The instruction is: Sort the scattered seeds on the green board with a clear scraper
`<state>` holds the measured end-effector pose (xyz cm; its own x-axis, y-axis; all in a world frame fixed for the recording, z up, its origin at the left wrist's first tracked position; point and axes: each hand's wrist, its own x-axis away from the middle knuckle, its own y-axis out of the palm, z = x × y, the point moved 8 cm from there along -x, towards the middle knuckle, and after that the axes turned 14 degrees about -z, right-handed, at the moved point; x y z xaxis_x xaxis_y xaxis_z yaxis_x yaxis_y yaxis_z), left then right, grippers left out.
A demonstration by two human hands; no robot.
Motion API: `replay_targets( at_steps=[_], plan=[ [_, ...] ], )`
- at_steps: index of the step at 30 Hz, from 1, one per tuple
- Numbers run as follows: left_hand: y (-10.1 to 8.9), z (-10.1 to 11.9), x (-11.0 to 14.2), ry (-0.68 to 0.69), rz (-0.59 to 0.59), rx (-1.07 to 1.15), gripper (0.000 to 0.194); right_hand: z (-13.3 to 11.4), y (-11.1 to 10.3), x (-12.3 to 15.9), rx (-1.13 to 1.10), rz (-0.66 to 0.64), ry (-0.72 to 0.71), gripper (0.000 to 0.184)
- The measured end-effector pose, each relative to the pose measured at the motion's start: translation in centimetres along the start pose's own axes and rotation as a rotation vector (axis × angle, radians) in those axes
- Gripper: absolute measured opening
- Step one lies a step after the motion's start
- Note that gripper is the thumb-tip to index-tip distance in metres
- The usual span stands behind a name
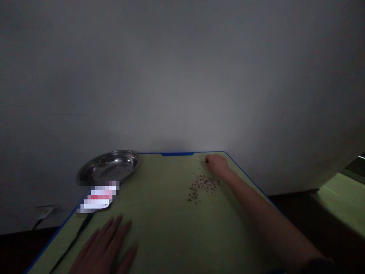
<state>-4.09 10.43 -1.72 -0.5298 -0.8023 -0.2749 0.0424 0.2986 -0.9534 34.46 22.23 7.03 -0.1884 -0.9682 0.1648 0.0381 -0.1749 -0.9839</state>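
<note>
My left hand (104, 247) lies at the near left of the table, fingers spread and palm down, with nothing in it. Toward the far right corner, my right hand (216, 164) is closed in a fist or pinch. A faint thin edge shows beside its fingers, too dim to name. Just nearer than that hand, small dark reddish grains or beads (202, 185) lie scattered on the table. A shallow round steel basin (110, 167) stands at the far left. In front of it is a flat bright thing (98, 198), blurred by pixels, white with a red band.
The pale green table (165, 228) has a blue rim and meets a grey wall (176, 83). A black cable (71, 243) runs from the bright thing toward the near left edge. Another pale surface (342, 198) lies off to the right, beyond a dark gap.
</note>
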Motion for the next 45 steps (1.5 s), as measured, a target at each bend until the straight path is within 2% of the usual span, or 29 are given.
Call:
replay_targets(
  at_steps=[4,10,13,18,23,27,29,34,39,45],
  plan=[
    [-0.1,0.2,0.0,0.005,0.003,0.007,0.063,-3.4,0.4,0.7,0.056,-0.025,-0.095,0.029],
    [-0.4,0.6,0.1,-0.029,-0.030,0.009,0.062,-7.8,0.1,3.2,0.070,-0.089,-0.370,0.024],
    [-0.9,0.8,0.1,-0.033,-0.023,-0.001,0.061,-9.1,0.0,5.3,0.052,-0.099,-0.499,0.017],
    [-2.1,1.5,-0.2,-0.016,0.013,-0.007,0.063,-10.0,0.2,9.2,-0.012,-0.118,-0.689,0.028],
    [-2.4,1.7,-0.6,-0.031,-0.014,0.023,0.064,-8.2,-0.5,11.5,-0.100,-0.080,-0.735,0.028],
    [-2.7,1.9,-0.6,-0.041,-0.016,0.026,0.064,-4.6,-2.4,11.9,-0.330,0.105,-0.710,0.028],
    [-2.8,2.0,-0.6,-0.041,-0.016,0.031,0.064,-2.6,-2.5,11.9,-0.460,0.175,-0.671,0.027],
    [-2.9,2.0,-0.6,-0.043,-0.037,0.041,0.066,0.8,0.0,12.1,-0.604,0.165,-0.497,0.028],
    [-2.5,1.8,-0.5,-0.054,-0.060,0.041,0.067,1.7,1.7,12.8,-0.649,0.095,-0.456,0.028],
    [-2.4,1.6,-0.6,-0.091,-0.092,0.078,0.070,3.2,3.8,11.7,-0.778,0.045,-0.364,0.031]
  ],
)
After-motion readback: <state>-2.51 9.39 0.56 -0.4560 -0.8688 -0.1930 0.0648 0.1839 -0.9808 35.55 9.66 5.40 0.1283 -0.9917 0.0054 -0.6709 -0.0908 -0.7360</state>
